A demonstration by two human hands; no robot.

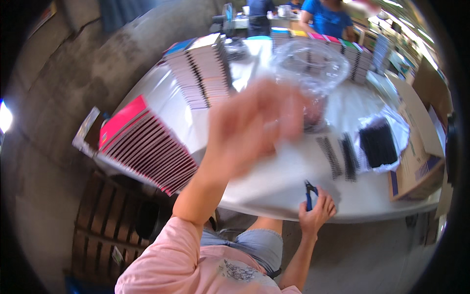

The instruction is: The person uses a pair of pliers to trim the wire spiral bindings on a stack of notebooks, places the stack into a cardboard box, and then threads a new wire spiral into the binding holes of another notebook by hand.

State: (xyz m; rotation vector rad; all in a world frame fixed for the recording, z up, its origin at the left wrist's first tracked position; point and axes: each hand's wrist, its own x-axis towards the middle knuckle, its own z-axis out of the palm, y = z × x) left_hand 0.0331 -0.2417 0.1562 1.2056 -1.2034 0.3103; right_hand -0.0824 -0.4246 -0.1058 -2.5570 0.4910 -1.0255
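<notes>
My left hand (249, 125) is raised over the middle of the table, close to the camera. Motion smears its fingers, so their pose and anything in them cannot be made out. At the table's front edge my right hand (318, 213) is closed round blue-handled pliers (309, 196), jaws pointing away from me. Beyond the pliers lie loose black spiral binding coils (348, 157) and a second row of coils (329, 157). Beside them is a bundle of black coils (378, 144) in white wrapping. To my left leans a tall stack of notebooks with a pink cover (147, 147).
A second notebook stack (199, 73) stands farther back. Clear plastic wrap (311, 63) is heaped near more stacks with coloured covers (360, 59). An open cardboard box (418, 147) sits at the right. A wooden pallet (105, 215) lies below left. A person in blue (327, 19) is across the table.
</notes>
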